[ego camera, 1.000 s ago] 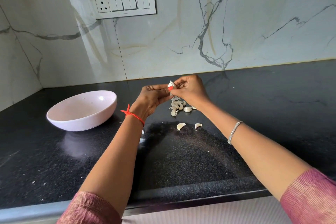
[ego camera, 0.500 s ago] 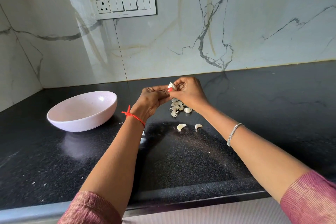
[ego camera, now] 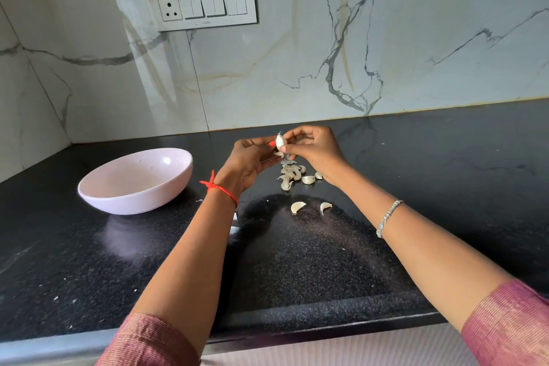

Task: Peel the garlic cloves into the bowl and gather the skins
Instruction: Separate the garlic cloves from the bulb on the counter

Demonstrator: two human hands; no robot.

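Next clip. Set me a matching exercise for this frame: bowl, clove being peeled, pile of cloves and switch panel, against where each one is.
Things:
1. bowl
2. clove being peeled
3. pile of cloves
4. switch panel

Places:
A. on the wall
B. pinched between the left hand and the right hand
C. on the counter, left of both hands
D. on the counter, under the raised hands

Pairs: 1-C; 2-B; 3-D; 4-A
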